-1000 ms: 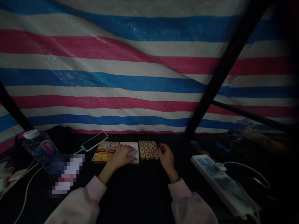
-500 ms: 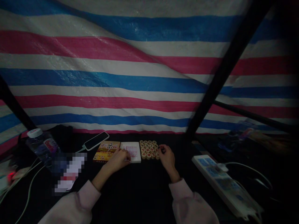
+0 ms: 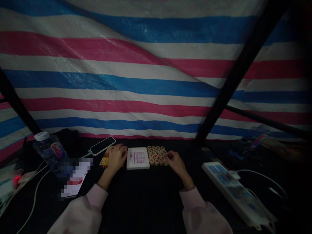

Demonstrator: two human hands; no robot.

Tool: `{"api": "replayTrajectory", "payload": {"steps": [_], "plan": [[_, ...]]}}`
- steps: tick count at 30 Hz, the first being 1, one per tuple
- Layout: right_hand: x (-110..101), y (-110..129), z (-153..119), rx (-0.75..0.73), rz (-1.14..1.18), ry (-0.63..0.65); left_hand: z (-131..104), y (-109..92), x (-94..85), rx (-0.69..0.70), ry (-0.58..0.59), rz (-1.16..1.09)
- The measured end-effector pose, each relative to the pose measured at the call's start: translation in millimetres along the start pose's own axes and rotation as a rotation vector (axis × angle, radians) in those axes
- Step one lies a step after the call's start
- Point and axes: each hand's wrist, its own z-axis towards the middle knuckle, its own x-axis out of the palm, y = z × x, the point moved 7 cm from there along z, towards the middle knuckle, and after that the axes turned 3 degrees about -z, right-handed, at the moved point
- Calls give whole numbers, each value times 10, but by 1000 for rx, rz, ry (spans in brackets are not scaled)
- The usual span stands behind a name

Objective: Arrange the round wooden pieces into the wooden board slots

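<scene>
Round wooden pieces with red and dark characters stand in tight rows on the black table. My right hand is at their right edge, fingers curled against the nearest column; whether it grips a piece is too dark to tell. Left of the pieces lies a white tray-like box with pinkish line markings. My left hand rests over a yellow-brown printed box, covering most of it, its fingers bent at the box's right side.
A white phone on a cable lies behind the printed box. At the left are a clear bottle, a blurred-out sheet and cables. A white power strip stands to the right, near black frame bars.
My left hand has moved left, off the white box and onto the printed box. My right hand stays beside the pieces. The whole view has shifted slightly.
</scene>
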Motion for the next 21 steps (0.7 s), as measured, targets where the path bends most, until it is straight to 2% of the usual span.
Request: {"api": "replayTrajectory", "payload": {"steps": [2, 6, 11, 16, 21], "plan": [[10, 14, -38, -16, -49, 71, -9, 74, 34, -33, -3, 27], [10, 110, -136, -61, -173, 160, -22, 92, 91, -43, 39, 43], [17, 151, -180, -42, -200, 170, -14, 82, 111, -54, 89, 31], [31, 123, -171, -25, -106, 172, -3, 81, 123, -50, 73, 25], [24, 109, -149, 19, -157, 216, -5, 105, 158, -72, 87, 23]]}}
